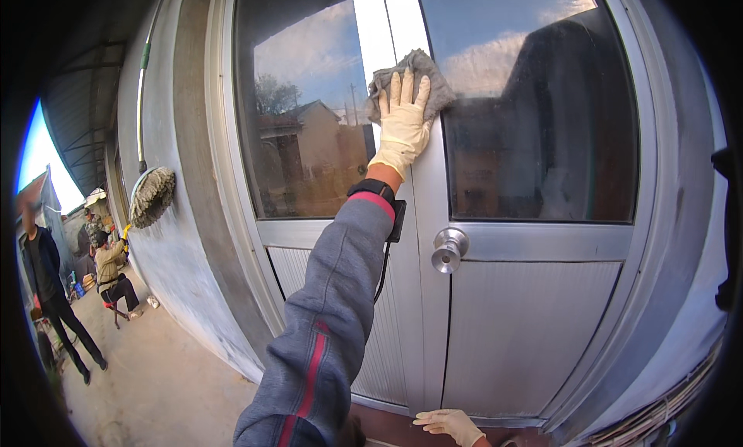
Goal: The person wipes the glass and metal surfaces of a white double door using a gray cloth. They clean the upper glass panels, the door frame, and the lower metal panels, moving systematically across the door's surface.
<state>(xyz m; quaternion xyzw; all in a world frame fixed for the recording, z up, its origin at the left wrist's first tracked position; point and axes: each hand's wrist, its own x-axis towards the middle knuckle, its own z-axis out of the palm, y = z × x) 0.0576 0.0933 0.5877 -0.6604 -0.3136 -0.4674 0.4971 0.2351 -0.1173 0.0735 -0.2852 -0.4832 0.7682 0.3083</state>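
My left hand (404, 122), in a cream rubber glove, presses a grey cloth (444, 93) flat against the middle stile (426, 151) of a double metal-and-glass door. Its fingers are spread over the cloth, which reaches the edge of the right glass pane (540, 128). Below the hand, a round metal doorknob (448, 249) sticks out from the right leaf. My right hand (450, 426), gloved alike, hangs low near the door's bottom edge with its fingers apart and nothing visible in it. A black wrist strap (371, 187) and a cable run along my left forearm.
A string mop (152, 197) hangs head down on the wall to the left. Farther left, one person (49, 290) stands on the concrete floor (157, 377) and another (113, 270) sits on a low stool. Thin sticks (667, 406) lie at the lower right.
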